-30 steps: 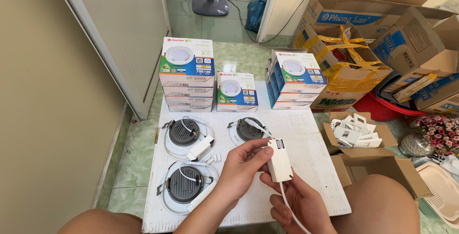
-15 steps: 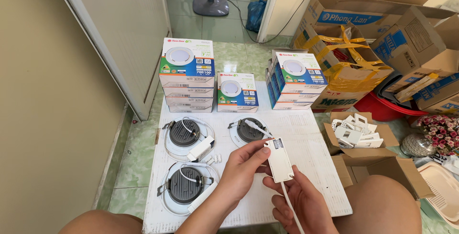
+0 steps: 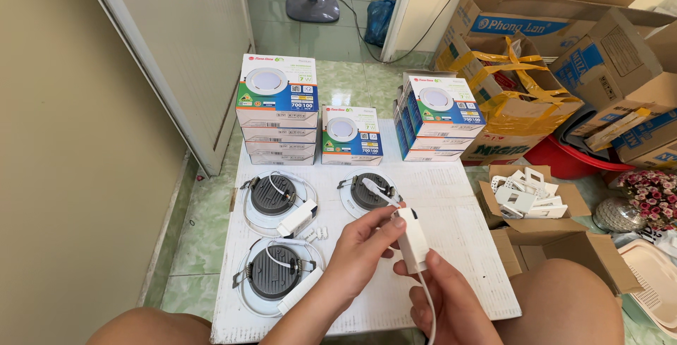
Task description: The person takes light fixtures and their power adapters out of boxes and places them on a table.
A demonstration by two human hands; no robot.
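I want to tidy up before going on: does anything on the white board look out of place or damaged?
Nothing looks damaged. Three round downlights lie face down; the left hand and right hand hold a white rectangular driver box. One small white connector lies loose between the two left downlights.

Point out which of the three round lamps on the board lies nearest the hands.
The right-hand lamp in the far row, just beyond the left hand; the other two lie farther left.
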